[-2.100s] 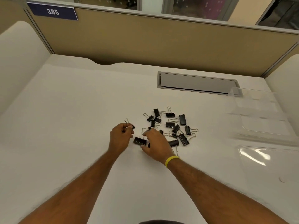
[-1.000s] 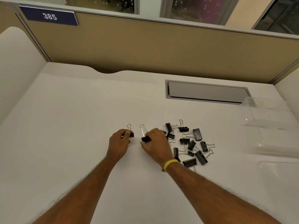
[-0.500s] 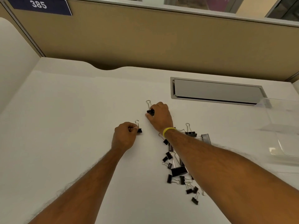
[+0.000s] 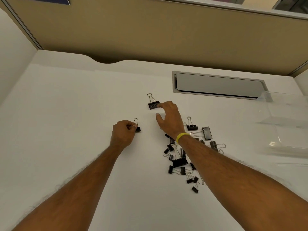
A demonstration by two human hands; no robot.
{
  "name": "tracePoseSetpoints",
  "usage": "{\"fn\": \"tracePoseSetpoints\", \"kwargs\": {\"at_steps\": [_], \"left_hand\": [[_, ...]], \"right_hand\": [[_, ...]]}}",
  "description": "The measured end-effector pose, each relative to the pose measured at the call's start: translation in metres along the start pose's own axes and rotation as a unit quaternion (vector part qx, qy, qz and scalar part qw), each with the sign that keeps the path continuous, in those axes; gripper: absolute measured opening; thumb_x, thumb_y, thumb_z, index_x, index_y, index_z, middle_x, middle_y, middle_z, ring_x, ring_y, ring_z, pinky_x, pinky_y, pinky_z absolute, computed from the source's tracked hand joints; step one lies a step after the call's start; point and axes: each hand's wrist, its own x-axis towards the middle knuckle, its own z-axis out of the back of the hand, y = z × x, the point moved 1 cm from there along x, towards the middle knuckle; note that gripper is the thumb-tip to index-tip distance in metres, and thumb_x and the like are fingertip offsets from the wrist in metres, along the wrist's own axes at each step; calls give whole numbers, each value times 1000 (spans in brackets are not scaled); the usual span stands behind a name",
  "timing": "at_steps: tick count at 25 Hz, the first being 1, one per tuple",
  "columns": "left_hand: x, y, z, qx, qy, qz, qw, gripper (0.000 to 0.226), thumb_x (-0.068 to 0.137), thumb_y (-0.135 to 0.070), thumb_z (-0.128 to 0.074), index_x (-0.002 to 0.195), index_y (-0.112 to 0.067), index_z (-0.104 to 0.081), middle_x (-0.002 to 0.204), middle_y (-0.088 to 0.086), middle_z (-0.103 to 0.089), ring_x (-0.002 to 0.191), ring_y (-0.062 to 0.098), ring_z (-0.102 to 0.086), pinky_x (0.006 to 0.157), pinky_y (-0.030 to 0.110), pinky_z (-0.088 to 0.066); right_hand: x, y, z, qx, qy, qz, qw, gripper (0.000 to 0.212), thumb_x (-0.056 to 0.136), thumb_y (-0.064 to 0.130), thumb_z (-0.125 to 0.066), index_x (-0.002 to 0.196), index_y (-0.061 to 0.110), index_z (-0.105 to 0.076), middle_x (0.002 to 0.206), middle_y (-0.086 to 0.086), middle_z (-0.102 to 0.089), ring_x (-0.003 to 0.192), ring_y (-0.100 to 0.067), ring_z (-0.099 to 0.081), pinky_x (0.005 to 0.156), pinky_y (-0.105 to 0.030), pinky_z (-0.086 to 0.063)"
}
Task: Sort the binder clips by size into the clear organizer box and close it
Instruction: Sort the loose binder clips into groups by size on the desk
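Note:
My left hand (image 4: 124, 131) pinches a small black binder clip (image 4: 137, 127) against the white desk. A medium black binder clip (image 4: 153, 104) lies alone farther back; my right hand (image 4: 169, 120), fingers spread, has a fingertip at the clip's right edge. Several black binder clips of mixed sizes lie in a pile (image 4: 182, 157) under and beside my right forearm. The clear organizer box (image 4: 286, 125) stands open at the right edge of the desk, partly out of view.
A grey cable hatch (image 4: 218, 85) is set into the desk behind the clips. A tan partition wall (image 4: 150, 30) closes off the back, with white side panels left and right. A yellow band is on my right wrist.
My right hand carried a medium clip away from the pile to the far middle of the desk and has loosened its grip on it. My left hand has kept pinching its small clip.

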Motion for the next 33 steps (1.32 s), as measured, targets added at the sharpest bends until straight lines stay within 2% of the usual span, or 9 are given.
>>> {"fn": "tracePoseSetpoints", "kwargs": {"at_steps": [7, 11, 13, 18, 21, 24, 28, 33], "left_hand": [[-30, 32, 16, 37, -11, -10, 999, 12, 90, -22, -64, 92, -14, -72, 89, -1, -70, 84, 16, -62, 75, 24, -43], [-42, 42, 11, 57, -39, -61, 996, 20, 87, -25, -67, 101, -10, -68, 97, 7, -63, 87, 20, -61, 80, 33, -49], [-43, 43, 10, 58, -46, -65, 995, 23, 87, -28, -67, 102, -10, -67, 99, 7, -61, 88, 20, -61, 79, 32, -48], [-45, 37, 12, 52, -56, -61, 995, 27, 88, -32, -65, 106, -13, -65, 101, 5, -59, 89, 20, -60, 78, 31, -46], [-54, 28, 14, 54, -80, -78, 992, 26, 90, -38, -62, 107, -19, -64, 99, -3, -58, 84, 15, -58, 75, 30, -43], [-59, 15, 12, 49, -83, -111, 989, 24, 90, -38, -62, 107, -23, -63, 95, -7, -59, 74, 13, -61, 72, 29, -43], [-59, -7, 4, 37, -74, -145, 986, 21, 89, -37, -63, 106, -24, -64, 92, -9, -61, 68, 6, -58, 69, 29, -46], [-57, -32, -14, 4, -33, -160, 987, 19, 90, -34, -63, 104, -22, -66, 90, -10, -63, 70, 5, -59, 70, 26, -48]], "right_hand": [[-71, 1, 24, -9, 1, -13, 1000, 23, 86, 11, -61, 109, 12, -63, 103, 1, -61, 101, -14, -50, 88, -30, -46], [-95, -10, 38, -26, -11, -50, 998, 20, 86, 11, -60, 106, 14, -63, 101, 2, -61, 102, -15, -50, 89, -33, -48], [-99, -16, 47, -38, -30, -76, 996, 19, 86, 12, -61, 104, 15, -63, 100, 4, -60, 100, -15, -50, 88, -35, -49], [-91, -30, 56, -50, -17, -137, 989, 21, 86, 18, -62, 107, 16, -61, 98, 3, -59, 99, -17, -52, 87, -40, -50], [-77, -27, 53, -67, 19, -138, 988, 28, 88, 24, -62, 114, 13, -61, 107, -4, -60, 106, -23, -53, 91, -39, -48], [-59, -21, 48, -137, 60, -145, 978, 40, 89, 38, -61, 119, 11, -59, 116, -7, -58, 111, -24, -52, 90, -41, -49], [-41, -21, 44, -201, 92, -165, 961, 36, 89, 41, -60, 110, 11, -61, 109, -6, -60, 103, -25, -58, 85, -40, -51], [-42, -18, 45, -174, 68, -149, 971, 24, 85, 31, -63, 96, 11, -66, 96, -5, -62, 90, -22, -59, 76, -38, -52]]}}
